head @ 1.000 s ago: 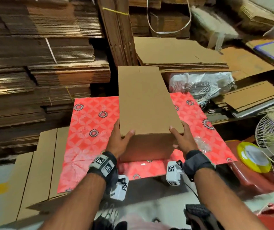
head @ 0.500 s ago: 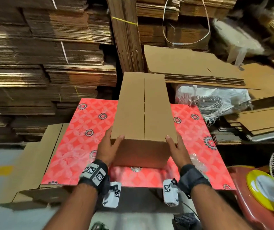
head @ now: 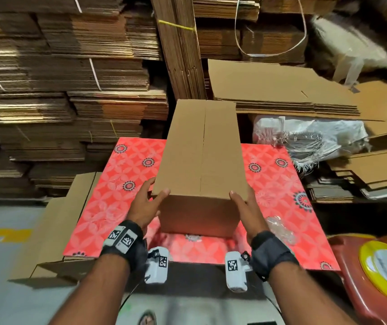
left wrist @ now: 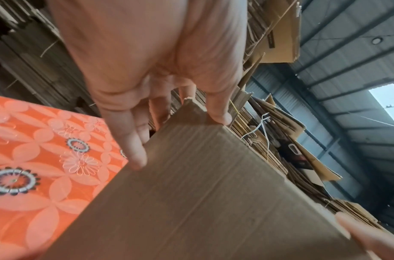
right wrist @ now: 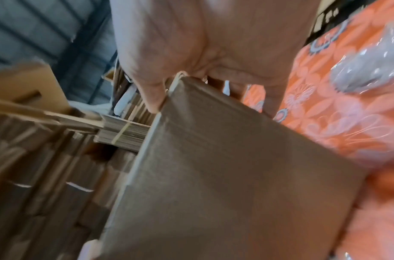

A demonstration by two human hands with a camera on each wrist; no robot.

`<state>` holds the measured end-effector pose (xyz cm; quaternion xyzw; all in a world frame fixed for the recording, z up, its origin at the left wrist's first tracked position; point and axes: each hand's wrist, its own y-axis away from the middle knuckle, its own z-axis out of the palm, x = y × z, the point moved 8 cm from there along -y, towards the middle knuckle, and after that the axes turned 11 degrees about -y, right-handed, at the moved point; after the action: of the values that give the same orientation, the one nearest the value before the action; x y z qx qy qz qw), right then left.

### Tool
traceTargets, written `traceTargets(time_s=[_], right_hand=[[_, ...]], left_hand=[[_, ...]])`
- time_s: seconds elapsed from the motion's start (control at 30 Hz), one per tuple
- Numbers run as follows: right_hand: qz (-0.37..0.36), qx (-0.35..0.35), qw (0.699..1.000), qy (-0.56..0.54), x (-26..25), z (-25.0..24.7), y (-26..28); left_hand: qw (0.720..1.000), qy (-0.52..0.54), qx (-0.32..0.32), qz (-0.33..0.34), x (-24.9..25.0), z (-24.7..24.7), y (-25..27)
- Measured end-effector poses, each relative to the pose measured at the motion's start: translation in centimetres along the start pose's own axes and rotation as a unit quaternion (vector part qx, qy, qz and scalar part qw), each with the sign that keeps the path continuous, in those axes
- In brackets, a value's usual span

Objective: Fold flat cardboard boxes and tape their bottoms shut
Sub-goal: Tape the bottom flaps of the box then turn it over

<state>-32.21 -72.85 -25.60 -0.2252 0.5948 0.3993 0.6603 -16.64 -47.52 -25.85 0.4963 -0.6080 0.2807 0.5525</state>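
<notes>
Hands clamped the near end of the cardboard box (head: 202, 160) from both sides, at centre frame in the head view. The left hand (head: 144, 207) gripped the near left corner, thumb over the top edge and fingers (left wrist: 133, 140) down the side panel; the right hand (head: 250, 212) mirrored it at the near right corner, thumb on top and fingers wrapped round the side. Both sat equally near the box, neither free.

The box was erected, its long axis running straight away from the person toward the upper centre of the frame. Its upper face showed two flaps meeting along a centre seam (head: 203, 148), with no tape visible on it. That seam ran lengthwise between the two hands, so I judged any taping pass would have to travel along it, away from the body.

Beneath lay the red patterned surface (head: 122, 188), with open margin left and right of the box. A crumpled clear plastic piece (head: 279, 227) lay just right of the right hand. The far end of the box came close to the stacked flat cardboard (head: 281, 90) at upper right, leaving little room to push forward. A yellow-rimmed roll (head: 384, 266) sat at lower right, well apart.
</notes>
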Motion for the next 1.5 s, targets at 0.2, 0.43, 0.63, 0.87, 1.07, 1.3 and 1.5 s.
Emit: traceTargets(time_s=[0.2,0.43,0.63,0.87,1.07,1.3,1.5], right_hand=[[-0.171,0.005,0.955,0.244,-6.5,3.0,2.1],[-0.213,-0.066,0.757,0.615,-3.4,8.7,4.0],[-0.206,-0.097,0.73,0.644,-0.1,12.4,3.9],[-0.215,0.101,0.923,0.303,-4.6,4.1,3.2],[0.029,0.181,0.975,0.123,0.8,-6.7,0.8],[0.154,0.074,0.985,0.005,7.1,-4.6,0.6],[0.141,0.058,0.988,0.032,7.2,-4.5,0.6]], left_hand=[[0.987,0.122,-0.042,-0.095,-3.7,1.4,1.3],[0.978,0.073,-0.105,-0.167,-9.1,6.4,3.1],[0.989,0.039,-0.099,-0.103,-7.1,6.4,3.0],[0.999,-0.011,-0.016,-0.031,-5.3,3.8,2.1],[0.999,-0.036,0.002,-0.014,-5.7,3.7,1.3],[0.999,-0.038,-0.017,-0.018,-5.6,5.4,1.4],[0.998,-0.026,-0.054,-0.027,-4.3,5.7,1.8]])
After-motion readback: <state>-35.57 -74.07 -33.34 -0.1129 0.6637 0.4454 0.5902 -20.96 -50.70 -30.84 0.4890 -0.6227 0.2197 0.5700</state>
